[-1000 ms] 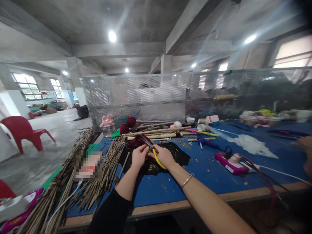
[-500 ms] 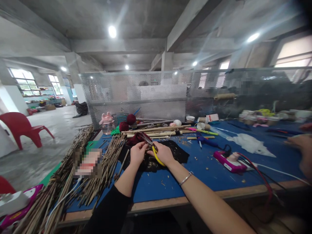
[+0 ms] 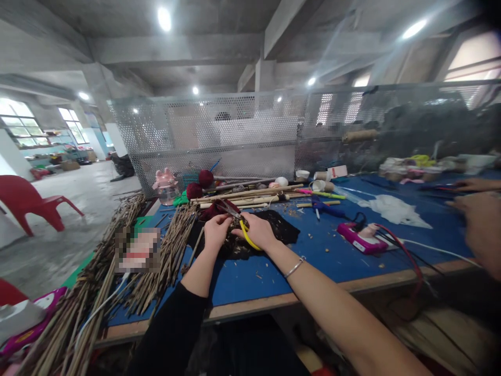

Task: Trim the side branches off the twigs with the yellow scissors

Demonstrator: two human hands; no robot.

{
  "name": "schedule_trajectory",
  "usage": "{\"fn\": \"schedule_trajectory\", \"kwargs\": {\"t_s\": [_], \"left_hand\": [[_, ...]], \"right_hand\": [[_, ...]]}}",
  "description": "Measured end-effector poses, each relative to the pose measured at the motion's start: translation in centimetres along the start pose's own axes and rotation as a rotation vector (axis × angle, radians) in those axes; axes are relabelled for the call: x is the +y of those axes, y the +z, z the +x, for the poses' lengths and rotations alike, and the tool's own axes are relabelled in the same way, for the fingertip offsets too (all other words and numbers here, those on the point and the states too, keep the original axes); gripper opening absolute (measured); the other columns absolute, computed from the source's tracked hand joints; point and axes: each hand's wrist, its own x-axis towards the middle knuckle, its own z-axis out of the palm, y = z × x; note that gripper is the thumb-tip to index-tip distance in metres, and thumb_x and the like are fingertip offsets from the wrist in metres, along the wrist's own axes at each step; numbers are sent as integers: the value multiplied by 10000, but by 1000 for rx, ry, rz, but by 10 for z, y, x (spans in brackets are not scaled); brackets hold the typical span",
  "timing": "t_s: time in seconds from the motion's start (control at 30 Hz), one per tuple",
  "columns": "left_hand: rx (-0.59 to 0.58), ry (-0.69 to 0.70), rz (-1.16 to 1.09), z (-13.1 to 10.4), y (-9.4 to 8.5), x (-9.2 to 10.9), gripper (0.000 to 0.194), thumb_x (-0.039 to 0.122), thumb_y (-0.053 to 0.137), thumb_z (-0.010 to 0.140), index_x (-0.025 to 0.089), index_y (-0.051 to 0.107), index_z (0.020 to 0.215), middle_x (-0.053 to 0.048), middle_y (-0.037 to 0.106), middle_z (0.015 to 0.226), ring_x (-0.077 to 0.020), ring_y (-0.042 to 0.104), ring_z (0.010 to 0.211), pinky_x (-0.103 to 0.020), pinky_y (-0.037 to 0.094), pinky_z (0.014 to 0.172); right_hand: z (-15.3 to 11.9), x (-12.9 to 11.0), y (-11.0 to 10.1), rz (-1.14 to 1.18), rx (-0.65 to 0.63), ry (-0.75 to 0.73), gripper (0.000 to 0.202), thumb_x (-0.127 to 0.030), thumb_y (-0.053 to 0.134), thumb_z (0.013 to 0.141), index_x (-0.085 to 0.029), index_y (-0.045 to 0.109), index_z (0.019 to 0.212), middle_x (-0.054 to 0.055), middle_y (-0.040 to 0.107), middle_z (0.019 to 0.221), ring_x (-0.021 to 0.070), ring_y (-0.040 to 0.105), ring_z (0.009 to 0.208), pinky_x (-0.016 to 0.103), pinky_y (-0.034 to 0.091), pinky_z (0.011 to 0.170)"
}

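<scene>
Over black cloth (image 3: 287, 228), back from front edge of table (image 3: 242, 284) — right hand (image 3: 259, 231) grips yellow-handled tool (image 3: 248, 239); left hand (image 3: 215, 232) bunched, contents unclear — slip could nip it, tips so close.

Black sleeve (image 3: 172, 324), thin silver bangle (image 3: 294, 268)

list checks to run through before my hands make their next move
1. Tool in right hand: ok, yellow handle held.
2. Black cloth beneath both hands: ok.
3. Left hand clear of the tool's metal tips: cannot tell, too close together.
4. Table free of scraps: not ok, bits lie scattered.
5. Power strip apart from the cloth: ok, off to the right.
6. Co-worker's hand out of the way: ok, far right.
</scene>
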Motion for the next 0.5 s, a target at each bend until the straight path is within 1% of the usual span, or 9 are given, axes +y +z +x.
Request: {"fn": "schedule_trajectory", "kwargs": {"t_s": [0.17, 0.27, 0.4, 0.5], "left_hand": [[7, 25, 51, -1, 0, 1, 189, 244, 625, 648, 115, 696, 766, -84, 704, 760, -181, 638, 719, -267, 471, 699], [-30, 23, -7, -3, 2, 4, 177, 231, 625, 644, 117, 696, 760, -78, 704, 753, -173, 635, 700, -263, 476, 684], [-72, -32, -93, -6, 4, 10, 247, 261, 682, 602, 113, 697, 800, -80, 707, 782, -174, 637, 710, -267, 487, 686], [-82, -50, -127, -7, 6, 11, 260, 266, 703, 585, 110, 695, 793, -81, 708, 783, -172, 637, 702, -267, 491, 682]], "right_hand": [[1, 1, 4, 21, 8, -53, 576, -541, 606, 701, -201, 473, 1147, 89, 567, 1013, 225, 527, 971, 319, 400, 798], [2, 2, 7, 56, 38, -102, 604, -530, 627, 686, -182, 470, 1154, 105, 549, 1017, 239, 508, 975, 357, 392, 829], [3, 4, 9, 112, 91, -103, 623, -536, 613, 697, -181, 444, 1180, 113, 536, 1042, 249, 499, 982, 383, 393, 835], [3, 4, 9, 139, 78, -94, 650, -546, 609, 692, -181, 427, 1198, 117, 531, 1060, 253, 485, 1009, 392, 387, 843]]}}
